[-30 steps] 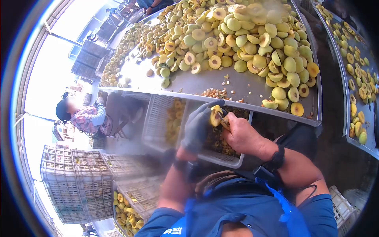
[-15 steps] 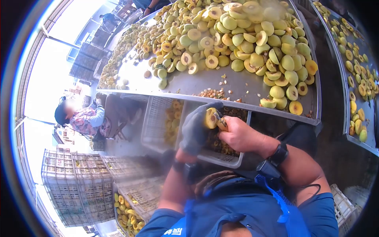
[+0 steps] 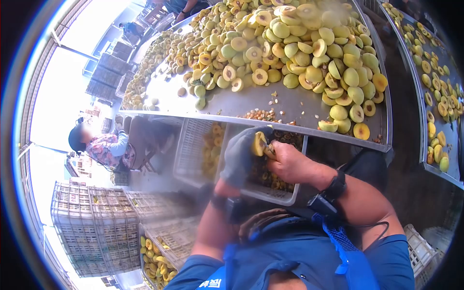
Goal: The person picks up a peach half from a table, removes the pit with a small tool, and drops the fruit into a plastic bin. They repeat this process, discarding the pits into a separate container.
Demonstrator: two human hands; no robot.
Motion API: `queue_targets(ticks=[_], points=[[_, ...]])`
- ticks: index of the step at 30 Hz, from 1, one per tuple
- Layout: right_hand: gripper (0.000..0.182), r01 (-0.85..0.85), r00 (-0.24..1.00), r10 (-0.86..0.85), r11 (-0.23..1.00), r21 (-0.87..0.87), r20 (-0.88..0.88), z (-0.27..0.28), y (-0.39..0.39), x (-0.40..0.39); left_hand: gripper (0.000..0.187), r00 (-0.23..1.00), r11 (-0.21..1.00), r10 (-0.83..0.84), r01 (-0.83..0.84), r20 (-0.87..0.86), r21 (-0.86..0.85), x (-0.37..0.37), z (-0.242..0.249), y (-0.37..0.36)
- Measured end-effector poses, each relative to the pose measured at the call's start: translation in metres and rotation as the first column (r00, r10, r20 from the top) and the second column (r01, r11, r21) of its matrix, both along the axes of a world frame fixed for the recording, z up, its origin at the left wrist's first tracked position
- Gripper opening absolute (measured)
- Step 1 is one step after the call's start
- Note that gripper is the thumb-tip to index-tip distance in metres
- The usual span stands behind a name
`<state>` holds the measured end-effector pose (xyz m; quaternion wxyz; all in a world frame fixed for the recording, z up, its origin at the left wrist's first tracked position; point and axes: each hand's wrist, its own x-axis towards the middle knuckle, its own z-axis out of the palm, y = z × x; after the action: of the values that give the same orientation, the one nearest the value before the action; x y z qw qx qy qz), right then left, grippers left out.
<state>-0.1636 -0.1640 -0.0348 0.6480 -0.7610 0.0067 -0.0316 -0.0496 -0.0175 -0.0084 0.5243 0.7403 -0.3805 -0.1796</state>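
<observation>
My left hand [image 3: 240,157], in a grey glove, is closed around a halved yellow fruit [image 3: 259,143], which looks like a peach, its cut face turned to the right. Bare and closed, my right hand [image 3: 289,163] grips a small pitting tool [image 3: 270,152] whose tip is against or close to the cut face; its exact shape is partly hidden by my fingers. Both hands are above a crate [image 3: 275,195] holding dark pits and scraps. On the metal table [image 3: 295,99] ahead lies a large heap of halved fruit [image 3: 299,53], with loose pits [image 3: 261,114] near the front edge.
A white crate [image 3: 186,150] with yellow fruit pieces stands left of the pit crate. Stacked crates [image 3: 94,227] are at lower left. Another person [image 3: 104,145] sits at the table's left side. A second table [image 3: 415,53] with fruit halves is on the right.
The fruit half has turned a little in my left hand, so its cut face shows narrower. My right hand has shifted slightly with the tool. The heap looks the same.
</observation>
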Motion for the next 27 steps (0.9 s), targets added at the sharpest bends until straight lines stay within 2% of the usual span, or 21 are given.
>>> queue_targets(ticks=[1, 2, 5, 7, 8, 11, 14, 17, 20, 23, 25, 26, 27], points=[[0.02, -0.086, 0.994, 0.076, 0.986, 0.142, 0.072, 0.005, -0.003, -0.001, 0.041, 1.0, 1.0, 0.001, -0.001, -0.002, 0.006, 0.0, 0.0, 0.002], [0.02, -0.139, 0.989, 0.147, 0.961, 0.237, -0.014, 0.009, -0.005, -0.002, 0.041, 1.0, 1.0, 0.001, -0.001, -0.004, 0.012, 0.0, 0.0, 0.003], [0.023, 0.086, 0.995, -0.088, 0.995, -0.041, -0.054, 0.003, 0.004, -0.002, 0.04, 0.993, 0.992, 0.0, -0.015, -0.116, -0.122, -0.001, 0.002, -0.002], [0.025, 0.109, 0.984, -0.125, 0.986, -0.127, -0.128, 0.008, 0.004, -0.002, 0.038, 0.95, 0.973, 0.059, -0.124, -0.307, -0.195, -0.008, -0.001, -0.015], [0.026, 0.125, 0.975, -0.152, 0.978, -0.169, -0.16, 0.01, 0.003, -0.002, 0.037, 0.972, 0.978, 0.105, -0.139, -0.21, -0.156, -0.01, 0.0, -0.02], [0.029, 0.131, 0.99, -0.14, 0.971, -0.199, -0.029, -0.016, 0.012, 0.003, 0.034, 0.976, 0.974, 0.219, -0.219, -0.001, -0.056, -0.02, 0.0, -0.018], [0.027, 0.074, 0.983, -0.114, 0.964, -0.254, -0.145, 0.003, 0.007, 0.001, 0.032, 0.965, 0.965, 0.256, -0.252, 0.053, -0.071, -0.011, -0.012, -0.017], [0.027, 0.046, 0.962, -0.145, 0.923, -0.383, -0.233, 0.007, 0.006, 0.002, 0.032, 0.964, 0.963, 0.251, -0.241, 0.085, -0.119, -0.011, -0.016, -0.019], [0.031, -0.071, 0.997, 0.072, 0.996, 0.046, -0.036, 0.007, 0.004, 0.0, 0.032, 0.982, 0.984, 0.174, -0.171, 0.072, -0.041, -0.009, -0.013, -0.011], [0.032, -0.165, 0.983, 0.171, 0.982, 0.092, -0.068, 0.019, -0.004, -0.006, 0.033, 0.995, 0.995, 0.092, -0.091, 0.024, -0.043, -0.01, 0.001, -0.012], [0.032, -0.051, 0.998, 0.051, 0.999, -0.006, -0.047, 0.015, -0.001, -0.006, 0.034, 0.998, 0.996, 0.065, -0.066, -0.027, -0.067, -0.009, 0.004, -0.014], [0.033, 0.008, 0.999, -0.01, 0.999, -0.051, -0.032, 0.013, 0.001, -0.006, 0.034, 0.99, 0.985, 0.104, -0.116, -0.093, -0.13, -0.012, 0.003, -0.016], [0.034, 0.015, 0.992, -0.031, 0.991, -0.133, -0.12, 0.015, 0.001, -0.005, 0.034, 0.978, 0.968, 0.135, -0.164, -0.159, -0.189, -0.016, 0.0, -0.021]])
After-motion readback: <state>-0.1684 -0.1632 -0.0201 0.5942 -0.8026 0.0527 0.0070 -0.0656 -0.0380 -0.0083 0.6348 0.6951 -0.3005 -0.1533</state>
